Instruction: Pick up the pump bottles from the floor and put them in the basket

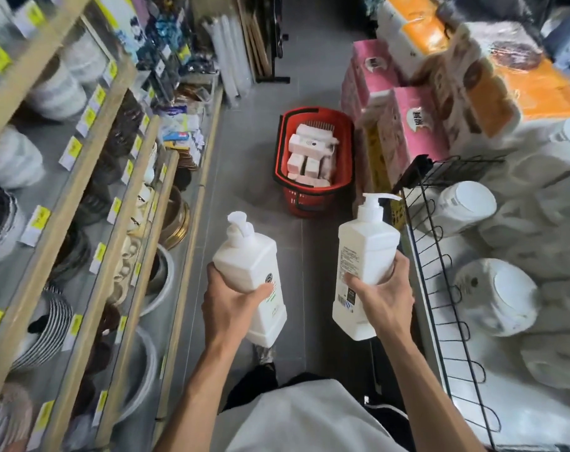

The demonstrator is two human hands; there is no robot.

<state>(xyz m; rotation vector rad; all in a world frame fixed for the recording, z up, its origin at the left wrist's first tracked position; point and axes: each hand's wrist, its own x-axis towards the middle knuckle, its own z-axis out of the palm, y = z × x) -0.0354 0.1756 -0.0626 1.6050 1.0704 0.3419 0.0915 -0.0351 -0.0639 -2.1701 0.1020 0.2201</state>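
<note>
Fingers of left hand [231, 308] curl round left pump bottle [254, 272]; right hand [386, 298] grips right pump bottle [362, 256]. Both off the floor [254, 141], carried. Red basket [279, 158] ahead, well apart, part-filled with white items [309, 151]. Remaining: deposit both.

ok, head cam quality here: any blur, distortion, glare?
Head view: strong wide-angle bowing of the shelf rails and wire rack; edges smeared and soft; centre sharper, left bottle, right bottle and red basket readable; light even, no hard glare.

Red basket [309, 202] on grey floor [244, 141]
</note>
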